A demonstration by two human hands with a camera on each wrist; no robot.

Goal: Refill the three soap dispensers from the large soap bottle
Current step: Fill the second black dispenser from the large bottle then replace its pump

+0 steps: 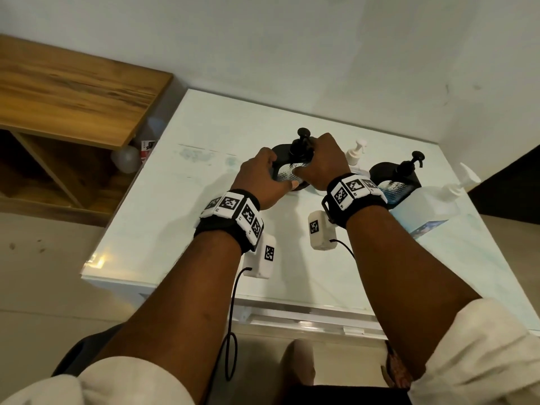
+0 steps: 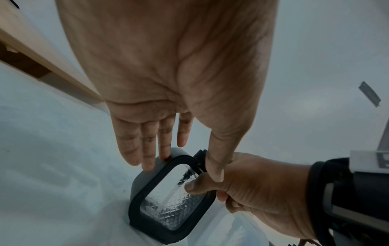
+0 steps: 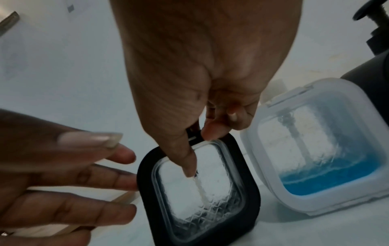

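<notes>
Head view: both hands meet at a black-framed dispenser [image 1: 287, 171] with ribbed clear glass, standing on the glossy white desk [image 1: 175, 229], twelve o'clock of the wrists. Left wrist view: the left hand [image 2: 168, 83] lays straight fingers against its rounded frame. Right wrist view: the right hand [image 3: 200, 83] pinches its black top; a white-framed dispenser [image 3: 315, 149] holding blue soap stands at three o'clock.

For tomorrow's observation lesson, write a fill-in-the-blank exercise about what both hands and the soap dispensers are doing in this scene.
1. Both hands hold the dispenser with the ____ frame.
2. The right hand grips that dispenser near its ____.
3. The white-framed dispenser holds a little ____ liquid.
4. The left hand rests its fingers against the dispenser's ____.

Missing words: black; pump; blue; side
</notes>
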